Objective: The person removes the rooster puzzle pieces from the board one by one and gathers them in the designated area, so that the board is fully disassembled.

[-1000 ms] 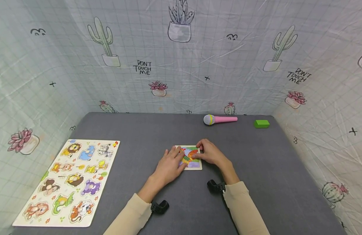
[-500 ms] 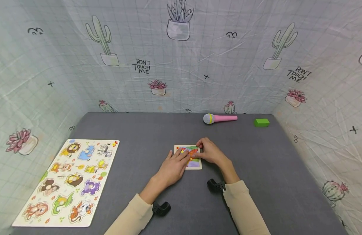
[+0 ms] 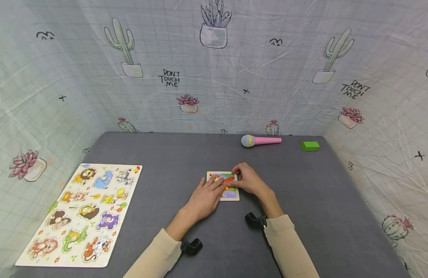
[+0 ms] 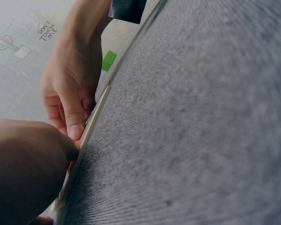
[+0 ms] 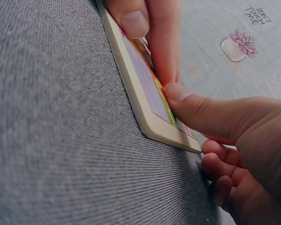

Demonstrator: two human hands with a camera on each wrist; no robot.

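A small picture puzzle [image 3: 230, 194] in a pale wooden frame lies flat on the grey table, mid-table in the head view. Across its left and middle part rests my left hand [image 3: 204, 199], its fingers extended over the coloured picture and hiding much of it. My right hand [image 3: 250, 181] holds the puzzle at its right edge. In the right wrist view, the right thumb [image 5: 180, 93] presses on the picture, while the other fingers curl at the frame's side [image 5: 175, 136]. The left wrist view shows the puzzle edge-on, with the right hand [image 4: 70, 93] beyond the left.
A large animal puzzle board [image 3: 111, 247] lies at the table's left. Near the back edge are a pink toy microphone [image 3: 266, 141] and a green block [image 3: 310, 146]. Printed cloth walls [image 3: 221, 85] enclose the table [image 3: 172, 154] at the back and sides.
My left hand has slid slightly right over the picture and its fingers have drawn closer together, uncovering the puzzle's upper left corner. The right hand stays at the right edge.
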